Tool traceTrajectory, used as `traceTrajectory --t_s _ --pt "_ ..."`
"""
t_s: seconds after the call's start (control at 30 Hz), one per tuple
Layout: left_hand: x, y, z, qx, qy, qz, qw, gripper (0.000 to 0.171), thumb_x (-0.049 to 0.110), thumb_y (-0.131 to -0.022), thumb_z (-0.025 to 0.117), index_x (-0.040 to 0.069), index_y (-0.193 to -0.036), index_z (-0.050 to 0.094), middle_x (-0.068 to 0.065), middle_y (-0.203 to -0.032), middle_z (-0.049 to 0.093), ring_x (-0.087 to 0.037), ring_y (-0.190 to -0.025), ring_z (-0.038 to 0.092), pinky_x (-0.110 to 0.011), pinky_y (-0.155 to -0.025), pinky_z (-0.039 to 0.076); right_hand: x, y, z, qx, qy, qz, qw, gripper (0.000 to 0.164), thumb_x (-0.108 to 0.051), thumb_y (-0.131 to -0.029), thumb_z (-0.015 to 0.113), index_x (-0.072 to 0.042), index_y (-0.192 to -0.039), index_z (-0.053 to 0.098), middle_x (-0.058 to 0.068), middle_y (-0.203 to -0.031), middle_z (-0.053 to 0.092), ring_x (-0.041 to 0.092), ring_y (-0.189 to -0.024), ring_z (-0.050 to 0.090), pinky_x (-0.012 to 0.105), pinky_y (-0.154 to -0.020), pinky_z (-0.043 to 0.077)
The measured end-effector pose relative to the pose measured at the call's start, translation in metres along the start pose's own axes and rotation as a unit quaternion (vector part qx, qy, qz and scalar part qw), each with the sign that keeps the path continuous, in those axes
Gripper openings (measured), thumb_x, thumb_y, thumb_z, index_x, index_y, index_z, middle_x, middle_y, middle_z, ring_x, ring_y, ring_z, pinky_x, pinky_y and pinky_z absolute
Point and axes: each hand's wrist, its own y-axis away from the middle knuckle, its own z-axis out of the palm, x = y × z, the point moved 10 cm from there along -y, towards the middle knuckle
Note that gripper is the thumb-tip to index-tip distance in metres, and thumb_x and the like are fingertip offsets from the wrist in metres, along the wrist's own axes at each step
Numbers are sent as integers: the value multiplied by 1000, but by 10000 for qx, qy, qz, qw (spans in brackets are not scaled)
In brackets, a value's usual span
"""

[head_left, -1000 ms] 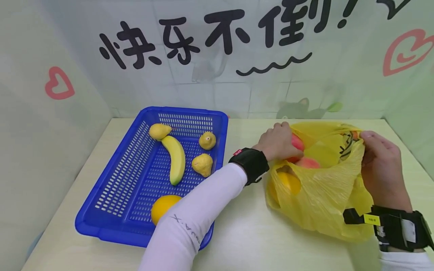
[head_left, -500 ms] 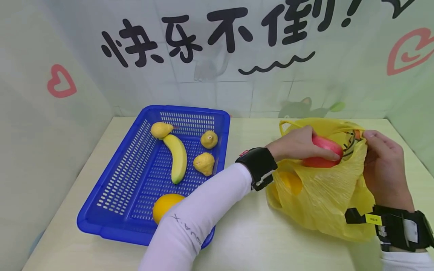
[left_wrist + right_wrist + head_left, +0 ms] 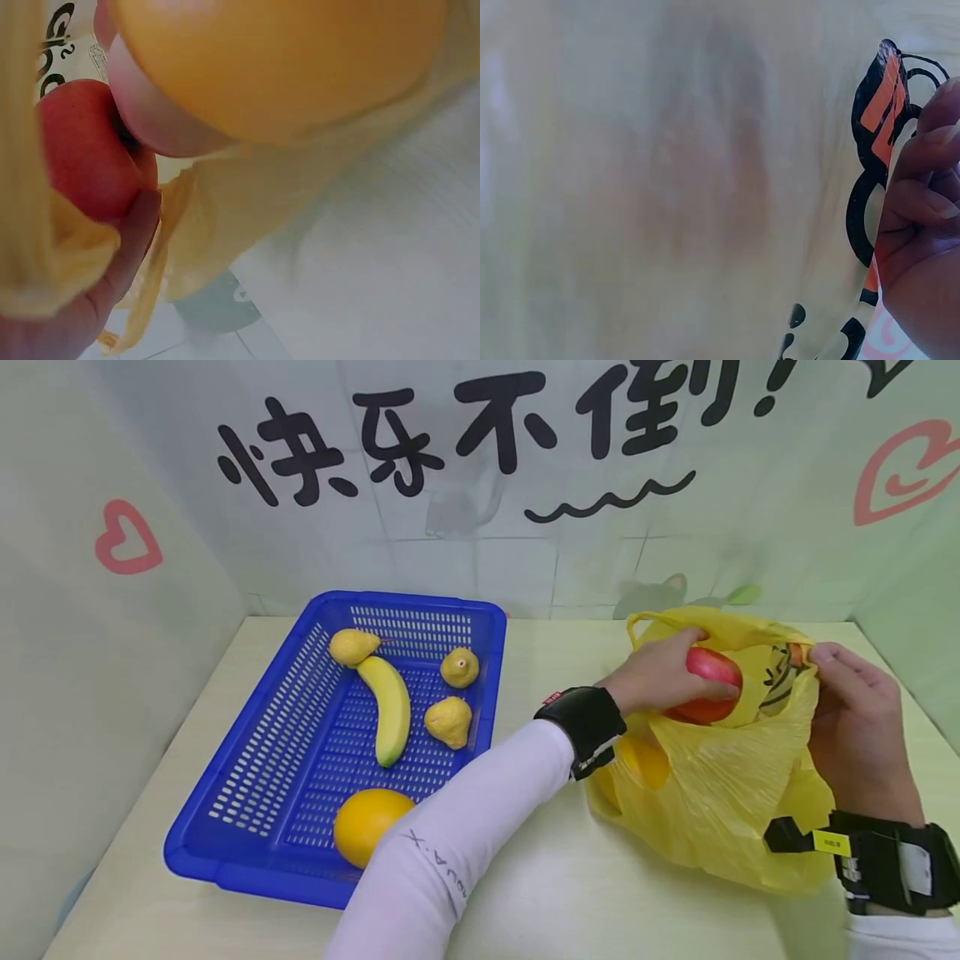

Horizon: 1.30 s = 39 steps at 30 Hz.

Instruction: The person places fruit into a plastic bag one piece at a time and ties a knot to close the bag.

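At the mouth of a yellow plastic bag (image 3: 720, 802), the person's left hand (image 3: 663, 672) grasps a red apple (image 3: 716, 667), with the thumb lying across the fruit's near side. The right hand (image 3: 858, 727) pinches the bag's rim at its right edge, fingers curled. The bag stands on a pale desk (image 3: 540, 868), to the right of a blue perforated basket (image 3: 187, 853). Through the bag's front left wall shows an orange-coloured fruit (image 3: 648, 764).

Left wrist view: a finger touches the apple's skin; just beside the apple lies a pinkish-red fruit (image 3: 154, 105), partly covered by a large, round orange surface. Right wrist view: the fingers close at the bag's edge, next to a black-and-orange printed figure (image 3: 881, 120).

Basket contents: a yellow pear (image 3: 352, 647) rests at the far left, touching the upper end of a banana (image 3: 390, 714); two further pear-shaped fruits (image 3: 448, 722) lie near the right wall, one behind the other; a round yellow-orange fruit (image 3: 366, 822) sits at the near end, partly hidden by the left white sleeve (image 3: 450, 860), which crosses over the basket's near right corner. Each wrist bears a black band (image 3: 581, 727). Behind the desk, a pale backdrop (image 3: 510, 568) carries large black characters, a wavy line and pink heart outlines.
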Motion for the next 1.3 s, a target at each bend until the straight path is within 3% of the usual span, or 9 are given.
traceTrajectory --t_s 0.17,0.33,0.4,0.63,0.77,0.93,1.07,1.2,1.3 --pt "-2 -3 -3 66 -176 48 9998 72 50 -90 64 36 -153 31 10 -137 57 -9 -113 56 -17 -90 46 1 -1 1 -135 -371 100 9992 33 -6 -106 35 8 -97 64 13 -90 72 20 -74 72 26 -69 60" --pt "-2 -3 -5 325 -549 19 9980 55 50 -92 60 30 -142 47 12 -123 61 -8 -106 54 -15 -81 45 5 0 1 -177 -490 233 9984 34 -7 -106 35 8 -100 65 14 -91 73 21 -76 73 27 -70 60" --pt "-5 -2 -6 419 -591 -142 9973 51 51 -93 59 31 -139 49 12 -121 61 -9 -106 52 -16 -81 45 6 0 2 -185 -475 229 9984 34 -7 -106 35 8 -100 65 13 -91 73 21 -76 73 26 -70 60" --pt "-11 -2 -7 570 -1170 -622 9895 63 55 -96 53 36 -153 33 10 -144 53 -20 -126 45 -28 -102 40 11 -1 3 -56 -147 234 9996 30 -6 -105 40 5 -99 66 10 -90 74 18 -74 72 23 -69 59" --pt "-17 0 -9 741 -1474 -891 9823 65 56 -94 56 38 -152 34 2 -148 49 -23 -125 47 -31 -102 42 14 -3 2 3 89 273 9996 27 -8 -105 42 3 -100 67 9 -90 73 16 -73 69 21 -69 58" --pt "-26 2 -11 894 -1367 -1010 9814 69 53 -88 66 30 -147 38 -4 -137 53 -23 -115 53 -29 -93 47 17 -4 2 -5 226 309 9993 26 -8 -104 44 2 -101 67 7 -89 73 14 -73 69 20 -67 58" --pt "-33 0 -5 653 -1292 -978 9846 63 50 -90 65 27 -143 39 -1 -131 55 -21 -111 53 -28 -93 45 22 -3 1 26 317 434 9985 25 -10 -104 45 0 -100 67 5 -87 71 13 -71 67 20 -65 57" --pt "-36 -5 3 313 -1235 -1031 9865 46 41 -100 52 28 -142 40 0 -135 52 -20 -117 49 -28 -97 44 25 -3 0 30 354 553 9978 24 -12 -104 46 0 -102 67 5 -89 71 14 -73 67 20 -66 58" --pt "-36 -7 6 148 -1362 -1090 9846 44 34 -101 46 27 -145 38 0 -138 51 -18 -121 47 -27 -99 43 25 -4 -1 10 299 563 9980 25 -12 -104 45 0 -102 66 6 -92 72 14 -75 69 21 -68 58"
